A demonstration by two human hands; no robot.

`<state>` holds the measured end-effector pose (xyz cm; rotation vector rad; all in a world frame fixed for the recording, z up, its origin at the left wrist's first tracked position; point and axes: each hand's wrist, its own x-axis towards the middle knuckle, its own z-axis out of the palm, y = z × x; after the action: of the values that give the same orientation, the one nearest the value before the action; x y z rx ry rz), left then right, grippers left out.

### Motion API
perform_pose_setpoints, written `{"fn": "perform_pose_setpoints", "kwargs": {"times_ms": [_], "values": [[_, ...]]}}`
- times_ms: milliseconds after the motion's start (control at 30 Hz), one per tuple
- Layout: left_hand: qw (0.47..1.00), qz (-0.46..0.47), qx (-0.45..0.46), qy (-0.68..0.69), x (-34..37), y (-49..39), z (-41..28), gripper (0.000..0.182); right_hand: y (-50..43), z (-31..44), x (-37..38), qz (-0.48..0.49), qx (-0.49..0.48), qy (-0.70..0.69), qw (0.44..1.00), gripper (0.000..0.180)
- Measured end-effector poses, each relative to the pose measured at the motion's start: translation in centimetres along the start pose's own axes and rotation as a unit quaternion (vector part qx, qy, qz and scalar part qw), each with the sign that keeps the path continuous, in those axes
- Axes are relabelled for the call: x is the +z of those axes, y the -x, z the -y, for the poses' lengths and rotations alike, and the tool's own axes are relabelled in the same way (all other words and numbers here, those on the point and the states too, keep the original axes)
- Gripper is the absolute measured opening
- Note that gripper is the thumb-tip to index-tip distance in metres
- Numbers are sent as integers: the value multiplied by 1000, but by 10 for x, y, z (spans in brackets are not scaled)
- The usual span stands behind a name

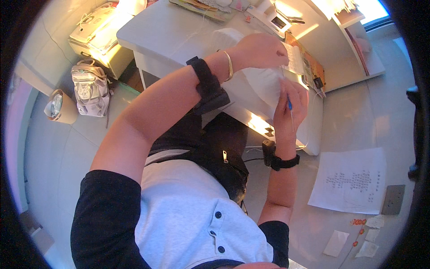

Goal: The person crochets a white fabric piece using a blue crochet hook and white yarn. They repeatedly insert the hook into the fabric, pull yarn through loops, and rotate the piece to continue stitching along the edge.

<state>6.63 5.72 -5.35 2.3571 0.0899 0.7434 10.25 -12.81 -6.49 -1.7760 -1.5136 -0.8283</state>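
My left hand [262, 50], with a gold-coloured bangle at the wrist, is over the desk with its fingers curled together. Just below it, my right hand [292, 101] holds a thin tool with a blue section [289, 102] and a slender pale shaft. Both sets of fingertips almost meet, and a fine pale strand seems to run between them; whether my left fingers grip it is too small to tell. White, thin sheet-like material [263, 84] lies beneath and between my hands, partly hidden by them. Black straps with small devices circle both forearms.
The white desk [161, 33] carries papers [205, 10], a white box-like device [280, 22] and a written notepad [294, 59]. A backpack [89, 89] and a waste bin [62, 109] stand at left. A printed sheet [349, 181] and a socket plate [393, 199] are at right.
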Motion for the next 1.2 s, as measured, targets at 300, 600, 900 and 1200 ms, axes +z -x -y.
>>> {"fn": "perform_pose_setpoints", "kwargs": {"times_ms": [300, 600, 900, 1200], "values": [[969, 126, 99, -189, -2, -19, 23, 27, 16, -12, 5, -37, -13, -16, 999, 35], [995, 103, -16, 8, 12, -24, 11, 30, 38, -24, -5, -70, 108, -165, 978, 12], [996, 2, 84, -19, 5, -5, -2, 32, 37, -20, -13, -130, 288, -433, 844, 15], [979, -136, 129, 83, 7, -7, 26, 30, 5, -13, 9, -43, 49, -71, 995, 25]]}}
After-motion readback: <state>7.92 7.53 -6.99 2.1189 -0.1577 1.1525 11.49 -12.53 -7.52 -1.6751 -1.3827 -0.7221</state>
